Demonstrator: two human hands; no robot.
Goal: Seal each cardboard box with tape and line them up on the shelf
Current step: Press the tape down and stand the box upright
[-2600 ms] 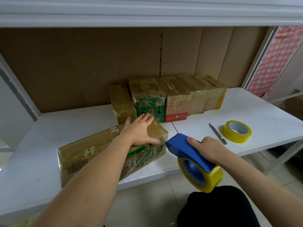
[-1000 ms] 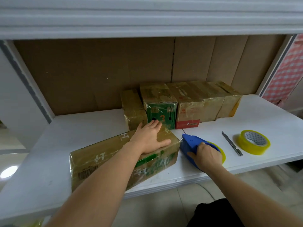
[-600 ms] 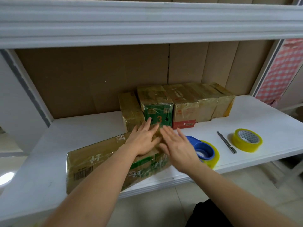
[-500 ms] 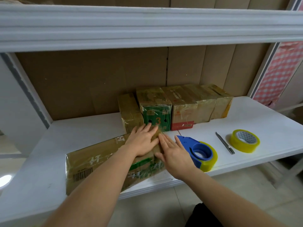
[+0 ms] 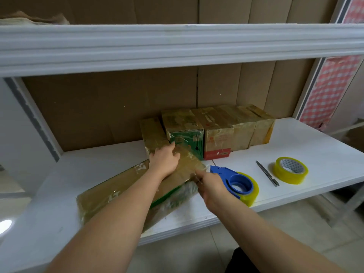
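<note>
Our left hand [image 5: 164, 161] flat on the long taped box [image 5: 126, 191] at the shelf [image 5: 307, 146] front, right hand [image 5: 211, 187] at its end (grip unclear, blurred), tape dispenser [image 5: 236, 181] just beside, row of boxes [image 5: 214, 131] behind.

The shelf [image 5: 295, 138] is white, backed by plain brown cardboard [image 5: 98, 107]. On it, a blue tape dispenser [image 5: 232, 179] carries a translucent yellow roll; right of the dispenser lie a grey knife [image 5: 267, 173] and a yellow tape roll [image 5: 290, 170] with a white, patterned core. Behind the dispenser, tan boxes [image 5: 222, 131] show green and red panels, and far right of it hangs red-and-white checked cloth [image 5: 331, 85].
</note>
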